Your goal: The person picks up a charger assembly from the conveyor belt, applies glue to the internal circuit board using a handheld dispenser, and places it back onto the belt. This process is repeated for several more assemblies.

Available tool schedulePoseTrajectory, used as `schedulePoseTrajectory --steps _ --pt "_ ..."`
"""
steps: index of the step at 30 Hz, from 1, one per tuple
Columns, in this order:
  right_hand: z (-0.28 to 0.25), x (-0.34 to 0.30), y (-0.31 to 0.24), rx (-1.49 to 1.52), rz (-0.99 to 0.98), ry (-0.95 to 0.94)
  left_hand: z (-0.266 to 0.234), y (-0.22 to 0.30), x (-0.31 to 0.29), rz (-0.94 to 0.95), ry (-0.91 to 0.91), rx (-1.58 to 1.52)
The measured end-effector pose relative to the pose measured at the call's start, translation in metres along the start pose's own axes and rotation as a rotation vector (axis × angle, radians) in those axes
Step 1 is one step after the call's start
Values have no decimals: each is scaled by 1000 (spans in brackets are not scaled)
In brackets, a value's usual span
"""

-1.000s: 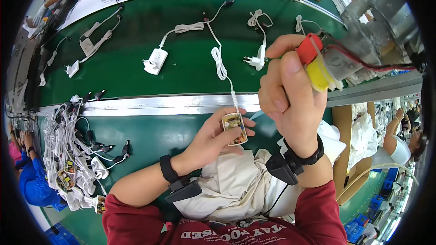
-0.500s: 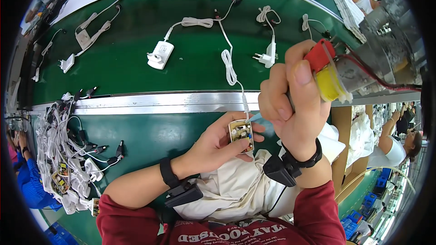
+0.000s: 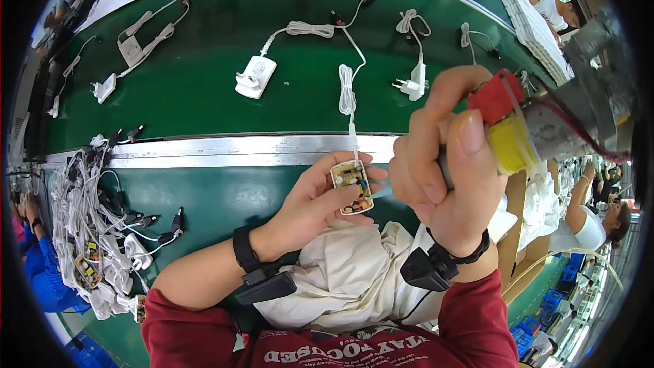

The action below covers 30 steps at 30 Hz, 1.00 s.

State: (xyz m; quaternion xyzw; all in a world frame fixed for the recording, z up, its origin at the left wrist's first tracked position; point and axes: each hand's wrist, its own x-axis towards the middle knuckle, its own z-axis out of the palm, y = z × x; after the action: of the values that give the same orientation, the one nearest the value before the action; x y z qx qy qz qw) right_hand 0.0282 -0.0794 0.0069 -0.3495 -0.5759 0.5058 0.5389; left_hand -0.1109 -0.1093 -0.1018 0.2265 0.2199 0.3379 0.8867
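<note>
My left hand (image 3: 310,206) holds a small open charger case with a circuit board (image 3: 352,186) inside, just below the metal rail. A white cable (image 3: 348,95) runs from the board up across the green belt. My right hand (image 3: 446,177) is wrapped around the handle of a hanging power screwdriver with a red and yellow top (image 3: 501,126); its tip points down at the board. Both wrists wear black bands with small clipped units.
White chargers with coiled cables (image 3: 255,76) lie on the green conveyor belt (image 3: 197,95). A heap of cabled boards (image 3: 95,232) sits at my left. A metal rail (image 3: 225,151) divides belt from bench. A white cloth (image 3: 347,279) covers my lap. Other workers sit at right.
The view has shifted and closed in. My right hand with the screwdriver has come lower and nearer to the board in my left hand.
</note>
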Motion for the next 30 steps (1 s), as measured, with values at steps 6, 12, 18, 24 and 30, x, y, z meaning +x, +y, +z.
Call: schedulePoseTrajectory --steps 6,12,18,24,30 --pt "8 -6 2 -41 22 -33 -6 1 -6 56 -17 -63" --pt "16 -8 -1 -51 79 9 -10 2 -10 58 -29 -55" --pt "23 -6 -6 -46 88 34 -10 3 -12 50 -51 -81" --pt "21 -13 2 -26 73 -44 -11 0 -14 37 -117 -235" --pt "25 -17 3 45 66 -98 -11 0 -17 42 -156 -244"
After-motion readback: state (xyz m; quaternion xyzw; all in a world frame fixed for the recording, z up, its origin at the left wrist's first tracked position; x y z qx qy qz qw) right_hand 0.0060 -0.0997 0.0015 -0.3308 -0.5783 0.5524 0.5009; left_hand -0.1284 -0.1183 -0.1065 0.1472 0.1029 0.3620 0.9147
